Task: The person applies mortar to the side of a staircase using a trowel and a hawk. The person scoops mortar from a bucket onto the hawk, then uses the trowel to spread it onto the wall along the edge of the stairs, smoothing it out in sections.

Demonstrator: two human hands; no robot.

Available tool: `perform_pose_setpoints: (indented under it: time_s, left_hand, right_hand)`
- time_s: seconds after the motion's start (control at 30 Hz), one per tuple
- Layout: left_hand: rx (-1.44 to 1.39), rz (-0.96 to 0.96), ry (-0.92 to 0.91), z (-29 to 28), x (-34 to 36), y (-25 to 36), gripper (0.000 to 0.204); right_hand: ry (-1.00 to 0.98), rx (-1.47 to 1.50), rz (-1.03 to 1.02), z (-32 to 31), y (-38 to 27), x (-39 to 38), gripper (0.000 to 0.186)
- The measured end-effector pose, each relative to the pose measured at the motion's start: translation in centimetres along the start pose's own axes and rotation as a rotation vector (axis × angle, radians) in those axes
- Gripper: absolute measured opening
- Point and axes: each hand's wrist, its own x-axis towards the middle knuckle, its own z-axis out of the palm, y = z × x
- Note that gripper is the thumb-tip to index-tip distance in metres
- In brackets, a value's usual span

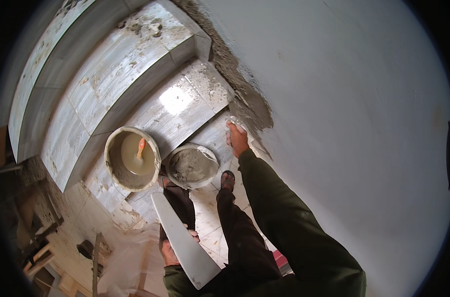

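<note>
My right hand (238, 139) is closed on a small mortar-smeared thing I cannot make out, at the rough strip of grey mortar (250, 109) along the base of the white wall (343, 123). My left hand (169, 253) grips a long white flat plank-like tool (184, 242) low in the view. Below and left of my right hand sits a bucket of grey mortar (192, 164). Beside it a larger bucket (114, 174) holds milky liquid and a brush with an orange handle (141, 144).
Curved grey tiled steps (101, 74), spattered with mortar, rise at upper left. My feet (227, 180) in sandals stand by the buckets. At lower left lie pieces of wood (42, 257), translucent plastic sheeting (126, 267) and other dark clutter.
</note>
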Motion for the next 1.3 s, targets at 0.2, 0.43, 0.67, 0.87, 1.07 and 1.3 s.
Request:
perform_pose_setpoints:
  time_s: [0.2,0.43,0.67,0.87,1.07,1.3]
  left_hand:
    - [0.027,0.015,-0.007,-1.1,-0.2,-0.4,0.071]
    - [0.005,0.013,-0.058,-1.8,-0.3,-0.3,0.071]
    - [0.013,0.004,-0.105,-2.5,-0.2,-0.6,0.068]
    - [0.033,0.018,-0.072,-1.7,-0.4,-0.8,0.067]
    - [0.026,0.017,-0.058,-0.5,-0.4,-0.1,0.065]
    - [0.111,0.069,-0.142,0.8,1.4,0.5,0.061]
  right_hand:
    - [0.046,0.217,0.027,-1.5,1.0,-0.4,0.025]
    - [-0.028,0.23,0.118,-6.7,0.7,-3.5,0.027]
    - [-0.033,0.152,0.091,-11.4,0.5,-4.8,0.028]
    - [-0.017,-0.049,0.075,-13.6,-0.6,-9.6,0.025]
    - [-0.096,-0.321,0.123,-10.9,-4.4,-11.6,0.028]
    - [-0.063,-0.452,0.18,-8.7,-7.4,-10.2,0.025]
